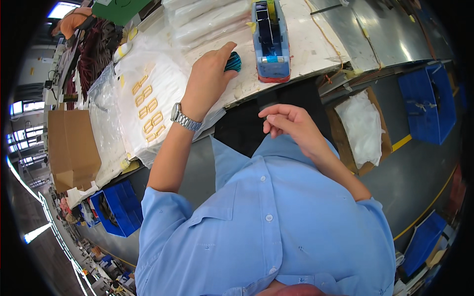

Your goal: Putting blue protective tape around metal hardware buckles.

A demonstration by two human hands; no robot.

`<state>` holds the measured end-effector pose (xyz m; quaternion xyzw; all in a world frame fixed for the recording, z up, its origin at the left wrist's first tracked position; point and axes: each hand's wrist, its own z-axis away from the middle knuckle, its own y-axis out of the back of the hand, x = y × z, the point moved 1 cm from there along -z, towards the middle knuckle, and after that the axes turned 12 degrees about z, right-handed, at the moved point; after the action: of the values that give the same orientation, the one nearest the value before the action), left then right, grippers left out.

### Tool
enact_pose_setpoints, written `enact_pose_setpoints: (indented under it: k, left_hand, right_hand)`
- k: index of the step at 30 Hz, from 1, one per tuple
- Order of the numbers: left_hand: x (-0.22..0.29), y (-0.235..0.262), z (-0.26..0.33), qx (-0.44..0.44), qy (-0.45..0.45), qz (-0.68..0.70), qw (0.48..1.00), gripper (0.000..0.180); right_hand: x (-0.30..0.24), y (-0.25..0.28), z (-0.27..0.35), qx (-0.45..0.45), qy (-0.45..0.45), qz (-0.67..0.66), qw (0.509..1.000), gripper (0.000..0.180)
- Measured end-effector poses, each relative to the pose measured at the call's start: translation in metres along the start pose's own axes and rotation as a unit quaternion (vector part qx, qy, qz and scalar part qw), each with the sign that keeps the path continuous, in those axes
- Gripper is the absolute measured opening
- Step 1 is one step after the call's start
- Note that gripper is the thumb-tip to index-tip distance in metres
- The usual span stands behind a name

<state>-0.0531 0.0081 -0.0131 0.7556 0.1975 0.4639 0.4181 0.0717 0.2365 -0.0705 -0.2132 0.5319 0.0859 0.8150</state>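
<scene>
My left hand (210,79) reaches over the white worktable (306,49) and closes its fingertips on a small dark blue-green bundle (233,61) lying just left of a blue tape dispenser (270,42). A metal watch sits on that wrist. My right hand (286,123) hovers below the table edge near my chest, fingers loosely curled with nothing visible in them. My light blue shirt fills the lower part of the view.
A clear bag of white goods with yellow labels (148,106) lies left of my hand. More clear bags (207,19) sit behind. A cardboard box (71,148), blue bins (427,101) (116,207) and a lined carton (360,128) stand around.
</scene>
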Motion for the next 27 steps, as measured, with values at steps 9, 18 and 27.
enact_pose_setpoints:
  k: [9,18,27]
  left_hand:
    - [-0.015,0.0,-0.01,0.015,-0.023,0.012,1.0,0.059]
    - [-0.011,0.018,0.009,0.085,-0.039,-0.007,0.996,0.064]
    - [0.017,0.015,0.036,0.159,-0.05,0.03,0.986,0.05]
  right_hand:
    - [-0.014,0.001,0.011,0.011,0.03,0.036,0.999,0.023]
    - [-0.099,0.04,-0.01,0.271,0.234,0.26,0.897,0.027]
    - [-0.093,0.041,-0.065,0.219,0.206,0.325,0.897,0.038]
